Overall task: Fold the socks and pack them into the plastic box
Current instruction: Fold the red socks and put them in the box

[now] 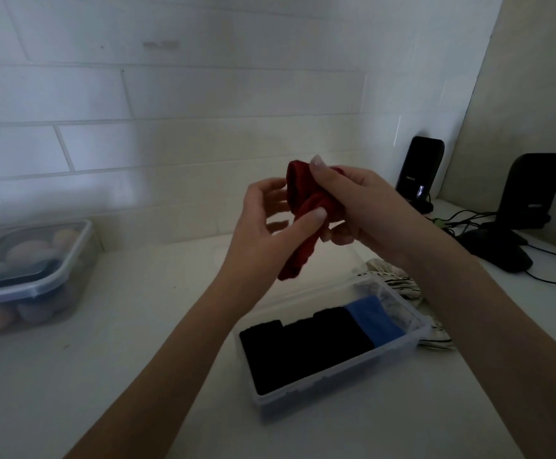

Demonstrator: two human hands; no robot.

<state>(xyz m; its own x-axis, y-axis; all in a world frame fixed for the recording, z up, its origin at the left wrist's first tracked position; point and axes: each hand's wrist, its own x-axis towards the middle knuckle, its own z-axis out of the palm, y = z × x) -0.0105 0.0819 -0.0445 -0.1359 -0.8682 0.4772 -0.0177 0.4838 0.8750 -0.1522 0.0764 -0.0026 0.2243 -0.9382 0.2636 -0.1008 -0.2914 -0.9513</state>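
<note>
Both hands hold a red sock (304, 207) in the air above the white counter. My right hand (352, 207) grips its bunched upper part, thumb on top. My left hand (266, 220) pinches the sock from the left with its thumb, and the loose end hangs down below. Under the hands stands an open clear plastic box (415, 336) holding folded black socks (303, 346) in a row, a folded blue sock (375, 321) and a pale one at the far end. Striped white socks (399, 279) lie on the counter just right of the box.
A closed clear container (35, 273) with rounded pastel items sits at the left by the tiled wall. Two black stands (419, 170) (528, 200) with cables occupy the right back corner. The counter edge runs along the wall.
</note>
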